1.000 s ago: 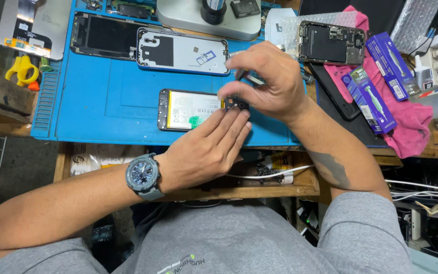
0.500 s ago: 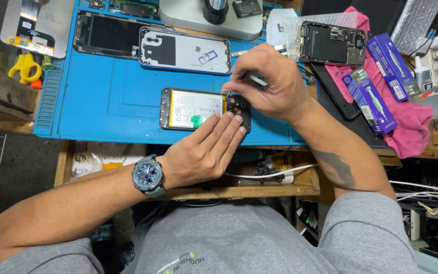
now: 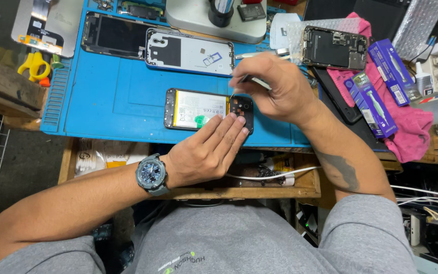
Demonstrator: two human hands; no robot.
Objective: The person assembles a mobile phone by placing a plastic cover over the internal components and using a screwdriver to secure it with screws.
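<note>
An opened phone (image 3: pixel 198 108) with its yellow-white battery showing lies on the blue work mat (image 3: pixel 122 96). My left hand (image 3: pixel 206 149), a watch on its wrist, rests flat with its fingertips pressing on the phone's near right edge. Just right of the phone, my right hand (image 3: pixel 280 91) grips a thin screwdriver (image 3: pixel 247 81). The tool's tip touches the black camera end of the phone (image 3: pixel 242 107).
A white back cover (image 3: pixel 188 52) and a dark screen panel (image 3: pixel 115 34) lie at the mat's far side. Another opened phone (image 3: pixel 334 47), blue tool boxes (image 3: pixel 376 99) and a pink cloth (image 3: pixel 406 127) are at the right. A microscope base (image 3: pixel 214 20) stands behind.
My right hand has shifted right and up, uncovering the camera end of the phone. My left hand's fingers stay on the phone's near edge.
</note>
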